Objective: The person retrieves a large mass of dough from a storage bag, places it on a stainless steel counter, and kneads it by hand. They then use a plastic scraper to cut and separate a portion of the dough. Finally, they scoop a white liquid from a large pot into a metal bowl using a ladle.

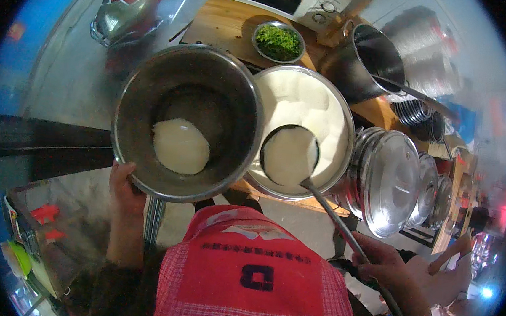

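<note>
With my left hand [127, 183] I grip the rim of a deep, dark-walled metal pot [235, 103], tilted towards me at left of centre. A smooth pale mass [181, 147] lies low inside it. My right hand [379, 257] is closed round the handle of a metal ladle [335, 215]. The ladle's round bowl holds a pale, creamy food [290, 154]. It is over a wide metal pot [348, 134] filled with a soft white food [305, 88] whose surface is uneven. The two pots overlap in view; whether they touch I cannot tell.
A bowl of chopped greens [278, 42] sits on the wooden counter [219, 21] behind. At upper right stands a tall metal pot [358, 70] with a long handle across it. Lidded metal pots [391, 184] line the right side. A plastic-covered vessel [128, 21] is at upper left.
</note>
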